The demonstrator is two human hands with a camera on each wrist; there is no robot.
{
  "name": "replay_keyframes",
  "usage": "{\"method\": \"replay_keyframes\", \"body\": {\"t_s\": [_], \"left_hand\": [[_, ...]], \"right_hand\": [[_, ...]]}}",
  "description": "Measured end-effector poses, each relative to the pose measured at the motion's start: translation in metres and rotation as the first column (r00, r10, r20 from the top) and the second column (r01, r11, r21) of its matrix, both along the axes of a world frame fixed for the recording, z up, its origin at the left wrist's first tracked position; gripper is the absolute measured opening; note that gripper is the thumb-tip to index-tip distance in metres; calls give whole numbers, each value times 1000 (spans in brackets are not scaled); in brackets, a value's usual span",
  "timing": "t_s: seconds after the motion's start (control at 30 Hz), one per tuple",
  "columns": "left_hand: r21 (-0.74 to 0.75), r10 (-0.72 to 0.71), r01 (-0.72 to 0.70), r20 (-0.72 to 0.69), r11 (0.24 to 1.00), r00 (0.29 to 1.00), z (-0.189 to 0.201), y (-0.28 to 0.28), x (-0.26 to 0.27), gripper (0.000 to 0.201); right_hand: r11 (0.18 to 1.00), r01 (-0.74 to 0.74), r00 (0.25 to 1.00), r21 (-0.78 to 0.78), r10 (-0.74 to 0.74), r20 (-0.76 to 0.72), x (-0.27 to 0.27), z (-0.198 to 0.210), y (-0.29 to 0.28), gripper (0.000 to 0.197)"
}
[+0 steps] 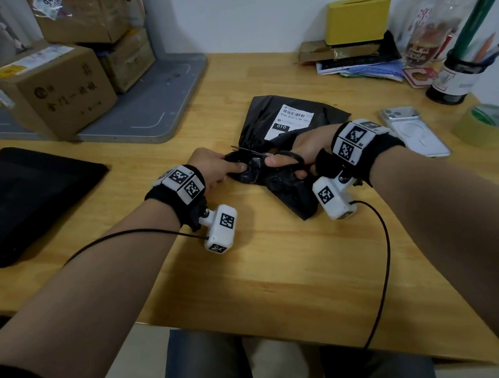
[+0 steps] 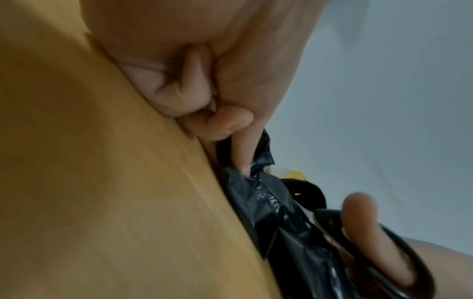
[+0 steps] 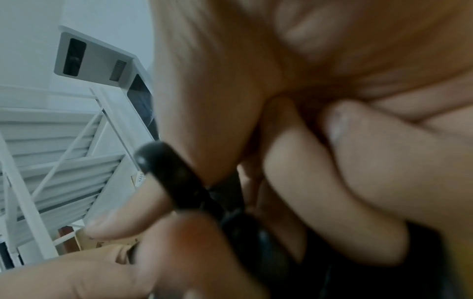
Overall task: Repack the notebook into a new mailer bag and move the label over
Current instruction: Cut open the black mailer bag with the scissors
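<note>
Left hand pinching crumpled black mailer bag on bench; right hand gripping black scissors, blades at the bag.

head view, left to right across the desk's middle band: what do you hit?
Folded black cloth → left hand → scissors held by right hand, over the black mailer bag → phone → tape roll.

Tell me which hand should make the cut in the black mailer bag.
Right. The right hand already grips the scissors, blades at the bag's edge, while the left hand pinches the black mailer bag steady.
</note>
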State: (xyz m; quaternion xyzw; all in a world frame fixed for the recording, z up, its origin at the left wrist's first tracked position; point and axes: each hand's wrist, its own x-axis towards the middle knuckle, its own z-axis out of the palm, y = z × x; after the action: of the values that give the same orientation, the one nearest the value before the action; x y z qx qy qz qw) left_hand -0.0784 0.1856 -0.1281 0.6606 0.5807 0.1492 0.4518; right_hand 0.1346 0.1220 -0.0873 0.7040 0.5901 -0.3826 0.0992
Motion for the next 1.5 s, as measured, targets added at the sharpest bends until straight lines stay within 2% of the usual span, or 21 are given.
{"method": "replay_keyframes", "body": {"t_s": [0.1,0.17,0.27,0.37,0.5,0.6,0.67,0.77,0.87,1.0,1.1,1.2,1.33,1.43,1.5], "left_hand": [[-5,-24,24,24,1000,999,-1,0,-3,33],[-11,-36,36,33,999,999,-2,0,-6,34],[-7,-26,26,55,1000,998,-4,3,-8,39],[7,-30,29,70,1000,997,-5,3,-8,31],[31,-29,26,112,999,993,-7,2,-7,25],[43,-26,21,111,999,993,-8,2,-7,28],[30,-48,46,96,998,994,-8,2,-6,31],[13,-65,64,66,998,996,-8,3,-5,32],[20,-53,52,73,998,996,-9,5,-6,28],[29,-45,43,80,999,996,-9,6,-6,29],[31,-35,33,56,999,998,-9,5,-7,30],[17,-34,34,26,999,999,-3,0,-5,33],[-50,-6,8,54,999,999,9,-14,-4,40],[-96,75,-55,210,994,975,12,-24,-5,45],[-77,120,-103,267,992,956,17,-32,-6,27]], "right_hand": [[990,19,991,-139,-37,-127,-10,4,-2,77],[981,-35,980,-192,-4,-197,-14,5,0,81],[975,-54,982,-217,13,-186,-13,11,2,77],[962,-119,982,-247,77,-172,-11,14,4,72],[982,-45,993,-184,24,-114,-19,12,7,81],[996,-46,998,-70,43,-41,-19,8,12,64],[999,-52,998,11,52,24,-18,6,17,61],[995,-91,992,44,86,97,-25,10,17,66],[995,-104,983,9,102,154,-29,12,15,82],[1000,-23,998,9,23,53,-27,21,3,78],[989,43,998,139,-36,-54,-24,26,-11,68],[924,270,944,269,-198,-265,-20,26,-27,52],[749,536,817,390,-342,-464,-15,24,-51,45],[605,661,747,444,-478,-462,-2,21,-71,37],[562,684,729,465,-550,-407,8,18,-84,27]]}}
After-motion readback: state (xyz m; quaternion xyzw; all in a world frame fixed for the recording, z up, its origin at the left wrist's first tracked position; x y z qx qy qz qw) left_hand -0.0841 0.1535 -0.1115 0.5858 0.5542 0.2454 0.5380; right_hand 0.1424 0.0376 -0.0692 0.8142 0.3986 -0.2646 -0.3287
